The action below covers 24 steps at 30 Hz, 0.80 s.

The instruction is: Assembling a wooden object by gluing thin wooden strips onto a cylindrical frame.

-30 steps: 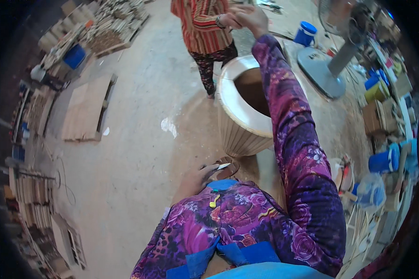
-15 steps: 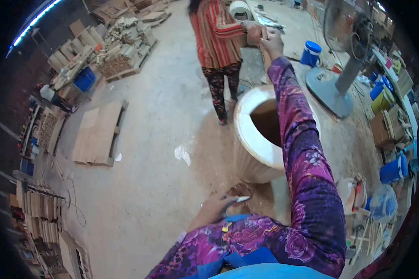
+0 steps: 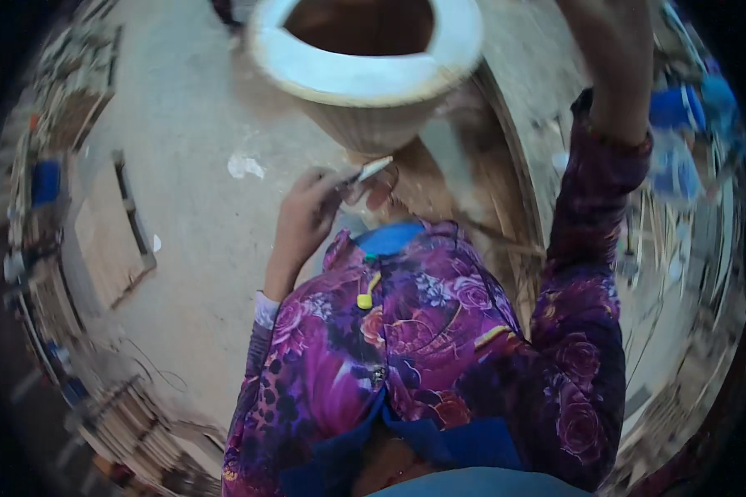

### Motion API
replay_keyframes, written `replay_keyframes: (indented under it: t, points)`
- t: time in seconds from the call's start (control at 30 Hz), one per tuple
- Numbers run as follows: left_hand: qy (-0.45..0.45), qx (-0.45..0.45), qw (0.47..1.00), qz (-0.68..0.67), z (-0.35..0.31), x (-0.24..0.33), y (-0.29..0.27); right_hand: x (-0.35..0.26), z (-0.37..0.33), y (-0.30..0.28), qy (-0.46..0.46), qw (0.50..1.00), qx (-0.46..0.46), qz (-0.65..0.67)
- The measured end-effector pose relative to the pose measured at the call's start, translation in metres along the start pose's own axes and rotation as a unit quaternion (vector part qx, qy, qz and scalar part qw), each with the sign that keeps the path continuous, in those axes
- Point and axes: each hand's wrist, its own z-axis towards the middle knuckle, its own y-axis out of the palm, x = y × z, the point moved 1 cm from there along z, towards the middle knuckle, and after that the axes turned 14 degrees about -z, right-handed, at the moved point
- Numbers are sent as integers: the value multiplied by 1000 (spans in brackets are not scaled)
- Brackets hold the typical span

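In front of me stands a large ribbed planter-like pot point(image 3: 369, 83) with a broad white rim and a dark hollow opening. My left hand point(image 3: 307, 211) is closed around a thin white-tipped piece point(image 3: 375, 168), too blurred to name more exactly. It is held just below the pot, near my chest, and does not touch the pot. My right hand point(image 3: 609, 37) is raised to the right of the pot, smeared by motion. Its fingers are cut off by the top edge, so whether it holds anything is hidden.
At left a wooden pallet point(image 3: 112, 236) lies on the floor, with stacked boards point(image 3: 141, 431) at lower left. A blue bucket point(image 3: 677, 109) and a clear plastic bag point(image 3: 675, 174) are at right. Another person's leg point(image 3: 224, 10) shows at the top edge.
My view has tipped downward. My right hand, earlier stretched out to meet the other person's hand, is now apart from it, at upper right. My left hand keeps the white-tipped piece.
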Motion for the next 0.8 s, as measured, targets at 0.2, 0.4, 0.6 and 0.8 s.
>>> replay_keyframes:
  t: [0.2, 0.4, 0.6, 0.8]
  points:
    - [-2, -115, 993, -39, 44, 2, 139, -11, -274, -7, 490, 858, -69, 137]
    - [16, -154, 985, -83, 73, -5, 255, -63, -430, -44, 550, 790, -263, 61]
    - [46, -209, 977, -10, 121, 8, 352, -52, -459, -88, 492, 802, -295, -166]
    - [86, -200, 976, 7, 150, 14, 422, -46, -515, -103, 509, 798, -322, -29]
